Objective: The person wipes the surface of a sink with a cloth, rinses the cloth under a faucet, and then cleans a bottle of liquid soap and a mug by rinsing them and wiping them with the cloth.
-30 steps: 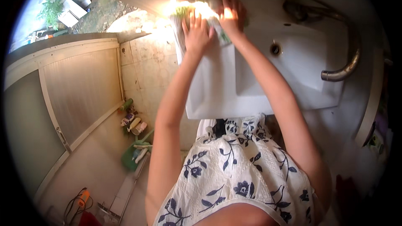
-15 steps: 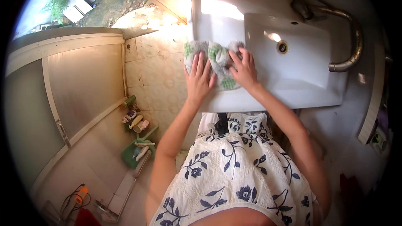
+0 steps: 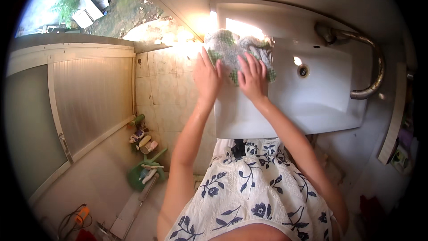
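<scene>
Both hands, left (image 3: 207,76) and right (image 3: 252,79), grip open, flat on cloth (image 3: 236,47); faucet (image 3: 363,60) beyond sink (image 3: 321,102).

A small cluster of bottles (image 3: 141,135) is seen on the floor at the left, set against the foot of the tiled wall. A dark green bottle lies at the far end of the cluster, and pale, rounded containers with pinkish and dark patches lie just beside it; their labels are too small to be made out. Just near of them, a white tube-shaped container (image 3: 149,176) is held in a green dustpan (image 3: 138,175). At the far right edge, small coloured packages (image 3: 400,156), green and purple, are glimpsed on a narrow shelf, blurred. No signs or screens are shown.
</scene>
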The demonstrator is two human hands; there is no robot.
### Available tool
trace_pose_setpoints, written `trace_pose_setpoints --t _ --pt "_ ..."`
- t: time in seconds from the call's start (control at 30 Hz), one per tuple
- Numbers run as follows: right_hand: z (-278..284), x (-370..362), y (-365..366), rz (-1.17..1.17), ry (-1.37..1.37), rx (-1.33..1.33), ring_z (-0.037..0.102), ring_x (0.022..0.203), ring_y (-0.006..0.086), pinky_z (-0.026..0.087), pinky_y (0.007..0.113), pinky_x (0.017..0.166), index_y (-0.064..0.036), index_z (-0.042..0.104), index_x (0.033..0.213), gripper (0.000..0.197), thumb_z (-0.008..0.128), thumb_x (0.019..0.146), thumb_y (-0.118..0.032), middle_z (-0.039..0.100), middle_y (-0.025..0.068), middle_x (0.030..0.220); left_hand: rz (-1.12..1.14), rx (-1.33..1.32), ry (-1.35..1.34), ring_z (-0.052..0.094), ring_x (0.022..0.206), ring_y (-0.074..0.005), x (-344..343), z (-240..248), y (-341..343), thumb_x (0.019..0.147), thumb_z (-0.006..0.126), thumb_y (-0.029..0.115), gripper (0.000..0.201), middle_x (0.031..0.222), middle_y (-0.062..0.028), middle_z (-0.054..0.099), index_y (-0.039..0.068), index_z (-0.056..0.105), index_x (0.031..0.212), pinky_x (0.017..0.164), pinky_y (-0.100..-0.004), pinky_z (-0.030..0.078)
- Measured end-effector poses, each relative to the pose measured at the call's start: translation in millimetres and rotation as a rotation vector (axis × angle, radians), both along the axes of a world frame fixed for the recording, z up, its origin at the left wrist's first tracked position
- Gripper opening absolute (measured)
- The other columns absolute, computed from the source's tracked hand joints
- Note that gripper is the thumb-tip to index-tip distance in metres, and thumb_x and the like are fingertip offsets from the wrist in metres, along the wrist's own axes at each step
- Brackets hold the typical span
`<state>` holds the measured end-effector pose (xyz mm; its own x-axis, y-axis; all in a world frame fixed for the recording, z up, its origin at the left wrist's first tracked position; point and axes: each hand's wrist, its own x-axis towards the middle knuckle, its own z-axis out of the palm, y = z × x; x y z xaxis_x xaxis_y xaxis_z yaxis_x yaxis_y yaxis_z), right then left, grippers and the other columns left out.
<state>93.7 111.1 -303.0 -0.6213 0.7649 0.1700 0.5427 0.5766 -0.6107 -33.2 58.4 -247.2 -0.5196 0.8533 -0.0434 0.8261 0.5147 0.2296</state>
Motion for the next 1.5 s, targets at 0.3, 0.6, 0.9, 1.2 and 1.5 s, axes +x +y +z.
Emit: trace_pose_setpoints --t 0.3,0.6,0.9,1.2,1.5 --pt "-7.7 -78.9 48.3 -0.090 -0.232 -0.009 0.023 0.119 0.0312 0.007 0.059 0.090 -0.0194 0.033 0.125 0.052 0.048 0.075 -0.025 0.023 0.0125 0.132 0.137 0.072 -0.342 0.050 0.075 -0.0386 -60.4 -28.2 80.1 0.081 0.046 0.025 0.044 0.092 -0.0267 0.049 -0.009 0.033 0.106 0.063 -0.0399 0.042" --pt "-29.7 -122.5 110.4 -0.182 0.100 0.094 0.040 0.105 0.0195 0.024 0.052 0.084 -0.0151 0.054 0.098 0.029 0.054 0.073 -0.030 0.046 0.0076 0.113 -0.179 0.327 0.367 0.051 0.069 -0.0326 -116.6 -71.1 124.5 0.077 0.051 0.022 0.024 0.077 -0.0176 0.053 -0.002 0.052 0.076 0.058 -0.0341 0.045" --pt "15.9 -77.2 69.9 0.028 -0.183 0.236 0.022 0.121 0.0234 0.008 0.064 0.090 -0.0224 0.037 0.121 0.044 0.044 0.079 -0.036 0.034 0.0048 0.124 0.120 0.133 -0.302 0.050 0.081 -0.0403 -63.3 1.8 78.2 0.075 0.055 0.030 0.069 0.104 -0.0323 0.040 -0.005 0.020 0.124 0.061 -0.0417 0.045" --pt "-8.1 2.0 -12.8 0.111 -0.176 0.025 0.023 0.120 0.0241 0.009 0.061 0.091 -0.0242 0.031 0.125 0.052 0.046 0.077 -0.038 0.031 0.0053 0.125 -0.419 -0.179 0.553 0.015 0.125 -0.0252 10.4 4.5 -22.7 0.079 0.046 0.036 0.062 0.133 -0.0159 0.019 0.007 0.023 0.128 0.097 -0.0527 0.008" --pt "-45.6 3.8 10.0 0.006 -0.255 0.101 0.011 0.124 0.0311 0.017 0.066 0.085 -0.0342 0.025 0.126 0.051 0.043 0.079 -0.037 0.016 0.0031 0.136 -0.384 -0.042 0.395 0.021 0.123 -0.0243 21.1 -59.5 -1.8 0.084 0.031 0.037 0.049 0.132 -0.0090 0.025 0.008 0.034 0.123 0.085 -0.0621 0.022"
